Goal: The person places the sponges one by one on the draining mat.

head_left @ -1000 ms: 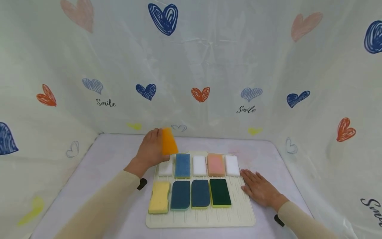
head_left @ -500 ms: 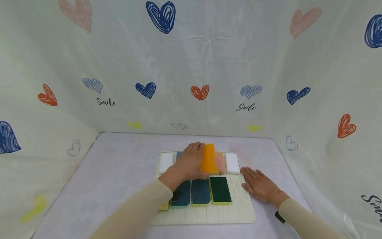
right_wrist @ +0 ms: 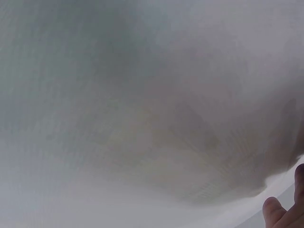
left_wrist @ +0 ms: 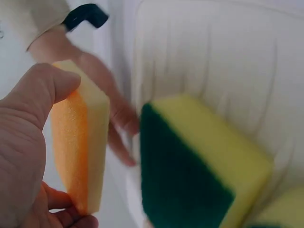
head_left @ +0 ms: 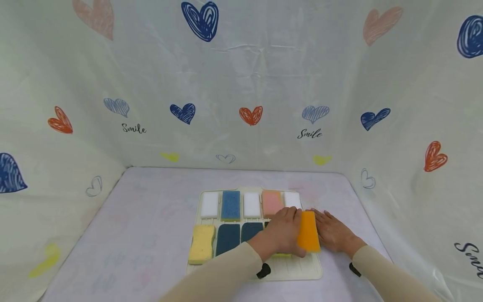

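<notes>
My left hand grips an orange and cream sponge between thumb and fingers, above the right part of a cream mat. In the left wrist view the held sponge stands on edge, thumb on its top end. Below that hand lies a dark green and yellow sponge, mostly covered in the head view. My right hand rests on the table at the mat's right edge, fingers extended, close beside the orange sponge. The right wrist view is mostly blurred, with a few fingertips at its corner.
On the mat's back row are white sponges, a blue one and a pink one. The front row has a yellow sponge and dark blue ones. A printed curtain surrounds the table.
My left hand has carried the orange sponge rightward and nearer to me, from above the back-left corner of the mat to its right side. The right hand stays in place.
</notes>
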Demonstrator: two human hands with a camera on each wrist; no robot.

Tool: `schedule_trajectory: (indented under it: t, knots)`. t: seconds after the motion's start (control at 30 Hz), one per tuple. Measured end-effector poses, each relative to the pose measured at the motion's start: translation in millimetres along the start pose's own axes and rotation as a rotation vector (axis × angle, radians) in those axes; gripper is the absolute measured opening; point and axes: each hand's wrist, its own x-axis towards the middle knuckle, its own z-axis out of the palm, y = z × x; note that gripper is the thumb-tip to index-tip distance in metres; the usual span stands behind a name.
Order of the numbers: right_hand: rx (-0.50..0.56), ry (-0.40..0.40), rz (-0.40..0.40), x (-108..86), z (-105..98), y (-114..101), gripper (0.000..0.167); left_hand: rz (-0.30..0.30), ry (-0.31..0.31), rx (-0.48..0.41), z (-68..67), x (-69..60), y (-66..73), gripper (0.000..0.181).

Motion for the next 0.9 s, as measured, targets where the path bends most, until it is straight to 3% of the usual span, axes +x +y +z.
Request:
schedule_trajectory:
  t: [0.13,0.3,0.53,0.9]
  knots:
    - [-0.013,0.008,-0.016,-1.3,0,1,0.064,-0.028,-0.021,0.027,15.9,6.3,12.5,0.107]
    - [0.010,0.007,-0.006,0.9,-1,2,0.062,-0.077,-0.052,0.048,27.8,9.9,15.2,0.109]
    - [0.036,0.031,-0.008,2.1,1,4,0.064,-0.099,-0.079,0.054,34.1,10.3,12.1,0.109]
    - [0.054,0.018,0.001,2.1,0,3,0.067,-0.080,-0.104,0.064,40.1,6.3,9.7,0.111]
